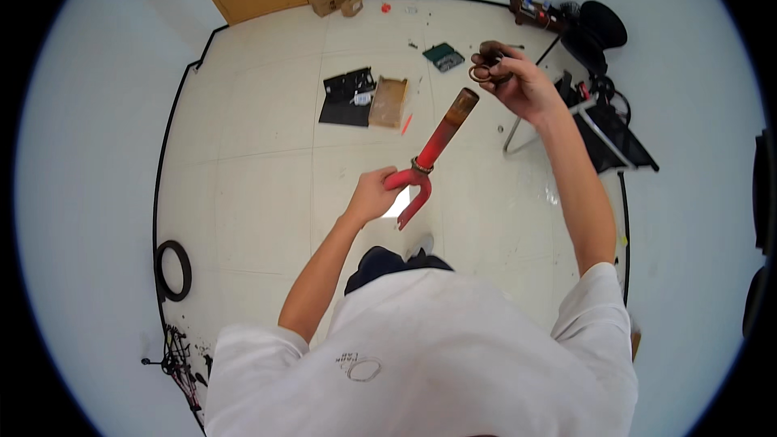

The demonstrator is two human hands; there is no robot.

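My left hand point(374, 197) is closed around one leg of a red bicycle fork point(437, 144). The fork tilts up to the right, its rusty steerer tube end toward my other hand. A ring-shaped bearing point(422, 166) sits around the base of the tube, at the crown. Raised beyond the tube's end, my right hand point(522, 85) pinches a brownish metal ring point(481, 74) between its fingers. The ring is apart from the tube. Dark smudges show on the fingertips, and part of what they hold is hidden.
On the floor ahead lie a black case point(346, 101), a cardboard tray point(389, 103) and a green toolbox point(443, 57). A black folding chair point(611, 133) stands at the right. A tyre point(174, 270) leans on the left wall near bicycle parts point(182, 364). Cardboard boxes point(327, 0) stand by the door.
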